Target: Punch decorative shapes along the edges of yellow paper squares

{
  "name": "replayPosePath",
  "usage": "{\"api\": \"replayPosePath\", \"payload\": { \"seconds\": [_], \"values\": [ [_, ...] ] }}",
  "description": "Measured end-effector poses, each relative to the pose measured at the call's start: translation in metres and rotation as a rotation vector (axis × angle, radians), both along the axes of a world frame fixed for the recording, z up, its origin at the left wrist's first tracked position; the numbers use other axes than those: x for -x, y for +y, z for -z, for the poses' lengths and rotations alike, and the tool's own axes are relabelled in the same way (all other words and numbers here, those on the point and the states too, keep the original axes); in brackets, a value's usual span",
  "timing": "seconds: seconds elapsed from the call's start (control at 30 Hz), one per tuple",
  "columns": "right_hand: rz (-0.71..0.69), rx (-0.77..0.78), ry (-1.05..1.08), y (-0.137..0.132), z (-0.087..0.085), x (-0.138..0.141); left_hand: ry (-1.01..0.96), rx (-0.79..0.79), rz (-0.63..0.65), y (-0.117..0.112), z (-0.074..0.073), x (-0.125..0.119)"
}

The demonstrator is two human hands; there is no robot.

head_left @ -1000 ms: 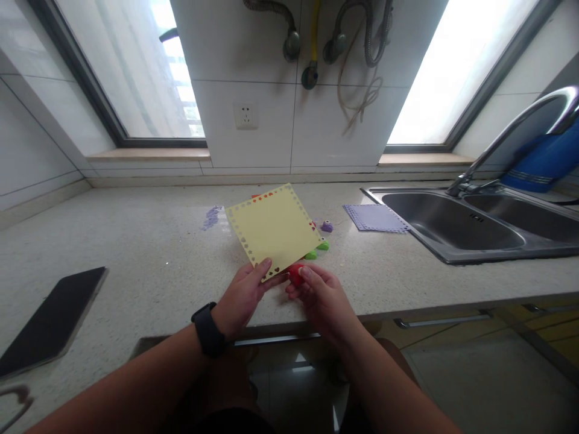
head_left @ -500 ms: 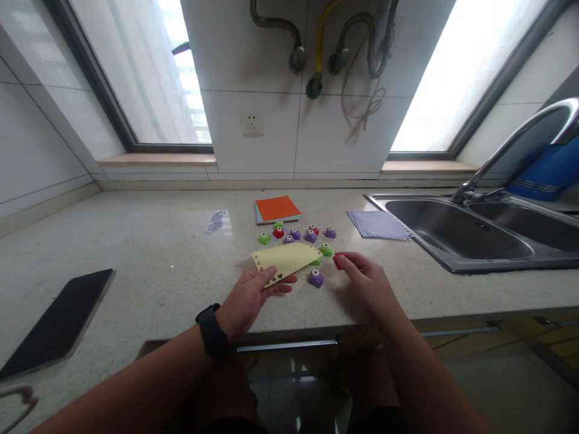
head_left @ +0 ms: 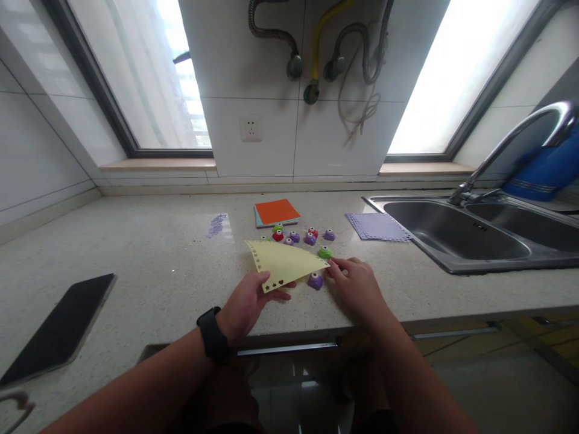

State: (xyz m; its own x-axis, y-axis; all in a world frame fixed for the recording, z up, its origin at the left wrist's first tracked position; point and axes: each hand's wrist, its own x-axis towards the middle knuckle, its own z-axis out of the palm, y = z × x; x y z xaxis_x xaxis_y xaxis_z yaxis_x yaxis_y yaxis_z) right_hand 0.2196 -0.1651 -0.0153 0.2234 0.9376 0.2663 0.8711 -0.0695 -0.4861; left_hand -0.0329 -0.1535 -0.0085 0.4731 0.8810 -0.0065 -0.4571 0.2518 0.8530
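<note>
Yellow paper sheet (head_left: 284, 262) with punched border, tilted just above countertop (head_left: 158, 265), near corner pinched by left hand (head_left: 246, 304), right hand (head_left: 357, 286) on countertop just beside purple punch (head_left: 315, 280), its grip not discernible, green punch (head_left: 324, 252) near fingertips.

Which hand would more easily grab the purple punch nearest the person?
Right. The right hand rests just beside the purple punch, while the left hand is busy pinching the yellow paper.
</note>
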Motion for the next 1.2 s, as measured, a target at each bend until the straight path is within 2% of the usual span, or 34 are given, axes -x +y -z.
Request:
{"api": "replayPosePath", "payload": {
  "seconds": [0.1,0.27,0.4,0.5,0.63,0.73,1.0,1.2],
  "values": [
    [-0.012,-0.076,0.088,-0.001,0.002,-0.002,0.000,-0.041,0.028,-0.001,0.002,0.000],
    [-0.109,-0.228,0.396,-0.009,0.000,-0.007,0.068,-0.125,0.063,0.002,0.010,0.003],
    [-0.251,-0.116,0.552,-0.019,-0.008,-0.007,0.168,-0.342,0.222,0.009,0.014,0.008],
    [-0.326,-0.031,0.674,-0.021,-0.008,-0.008,0.216,-0.406,0.265,0.013,0.014,0.012],
    [-0.345,-0.016,0.856,-0.019,0.000,-0.013,0.283,-0.371,0.317,0.018,0.016,0.014],
    [-0.325,-0.037,0.903,-0.017,0.005,-0.017,0.315,-0.319,0.315,0.019,0.017,0.012],
    [-0.345,-0.016,0.747,-0.012,0.009,-0.018,0.138,-0.008,0.139,0.014,0.008,0.002],
    [-0.293,-0.020,0.683,-0.011,0.011,-0.016,0.144,0.005,0.129,0.014,0.005,0.002]
  ]
}}
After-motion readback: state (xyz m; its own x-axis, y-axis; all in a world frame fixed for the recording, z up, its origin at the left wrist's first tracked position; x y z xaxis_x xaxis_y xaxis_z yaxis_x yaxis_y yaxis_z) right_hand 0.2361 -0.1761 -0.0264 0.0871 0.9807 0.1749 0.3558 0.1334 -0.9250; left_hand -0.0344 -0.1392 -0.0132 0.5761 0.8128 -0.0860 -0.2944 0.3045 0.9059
